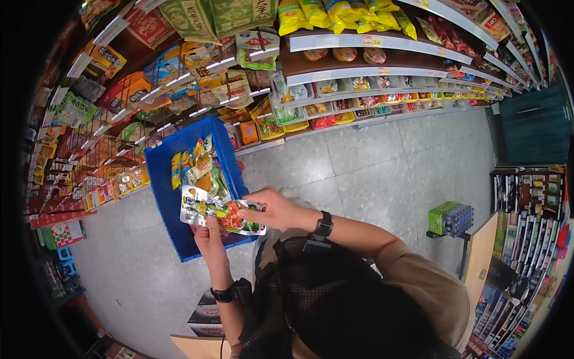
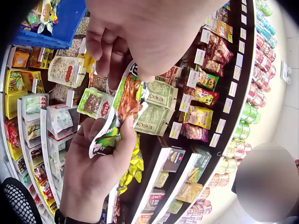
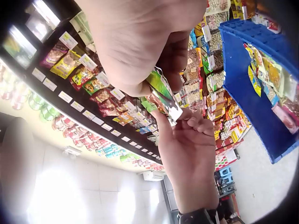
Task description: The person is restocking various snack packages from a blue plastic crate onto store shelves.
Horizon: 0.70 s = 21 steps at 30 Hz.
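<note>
Both hands hold a shiny foil snack pouch (image 1: 224,214) printed in green, with a picture of reddish food. My left hand (image 1: 210,240) pinches its lower left edge, thumb on the front. The right hand (image 1: 275,209) grips the other end, its thumb over the red picture. In the left wrist view the pouch (image 2: 127,100) slants between the left hand (image 2: 145,37) and the right hand (image 2: 93,172). Below the pouch in the head view stands a blue basket (image 1: 160,197) with several snack packets (image 1: 200,164) inside.
Shelves of hanging snack bags (image 1: 125,90) curve along the left and top. Yellow bags (image 1: 335,15) sit on an upper shelf, with packed trays (image 1: 359,84) lower down. Grey tiled floor (image 1: 371,161) stretches right, towards a green and purple multipack (image 1: 449,219). A carton (image 1: 206,314) stands near the left forearm.
</note>
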### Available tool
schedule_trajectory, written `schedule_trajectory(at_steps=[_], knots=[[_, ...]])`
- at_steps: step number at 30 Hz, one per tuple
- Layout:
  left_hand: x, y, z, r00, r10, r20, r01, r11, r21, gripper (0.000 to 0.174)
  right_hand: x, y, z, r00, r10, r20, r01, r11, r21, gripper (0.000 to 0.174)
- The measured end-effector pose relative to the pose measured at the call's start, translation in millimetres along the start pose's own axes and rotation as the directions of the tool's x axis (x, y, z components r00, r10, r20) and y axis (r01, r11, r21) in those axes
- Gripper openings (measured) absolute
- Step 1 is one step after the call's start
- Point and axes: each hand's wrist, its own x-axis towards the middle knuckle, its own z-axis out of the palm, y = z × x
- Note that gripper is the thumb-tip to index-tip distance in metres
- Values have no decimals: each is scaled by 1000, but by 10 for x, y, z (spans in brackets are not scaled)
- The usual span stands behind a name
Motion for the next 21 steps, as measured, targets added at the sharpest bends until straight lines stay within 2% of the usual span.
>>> schedule_trajectory(at_steps=[2,3,4,5,6,9,11,14,15,18,21], knots=[[-43,25,80,998,-58,21,59,996,-64,36,-51,-102,-121,987,147,71,-149,988,37,23],[-55,95,165,997,-77,11,78,990,-115,36,-87,-107,-109,998,55,29,-57,994,92,23],[-78,133,231,995,-96,2,95,981,-170,36,-112,-100,-119,999,31,17,-32,995,99,23],[-111,84,230,997,-51,50,58,987,-150,36,-146,-84,-130,1000,7,5,-8,995,104,23],[-177,101,310,998,-60,15,61,979,-193,36,-193,-86,-150,1000,-15,-5,15,994,109,24],[-372,141,496,995,-68,-68,47,960,-278,35,-338,-184,-237,993,98,71,-109,978,178,24],[-481,80,518,994,-42,-100,13,959,-283,33,-442,-235,-263,997,50,55,-56,993,106,25],[-700,83,452,999,-3,-43,-4,984,-175,30,-657,-150,-281,999,-7,45,4,997,75,26],[-782,91,470,996,81,-26,-83,989,-123,28,-720,-174,-290,999,-23,47,19,997,78,26],[-1028,-99,478,993,118,-24,-120,988,-102,28,-964,-348,-397,979,184,91,-167,972,-168,24],[-1380,-241,550,991,117,-67,-126,979,-158,28,-1270,-185,-333,988,132,76,-112,968,-227,23]])
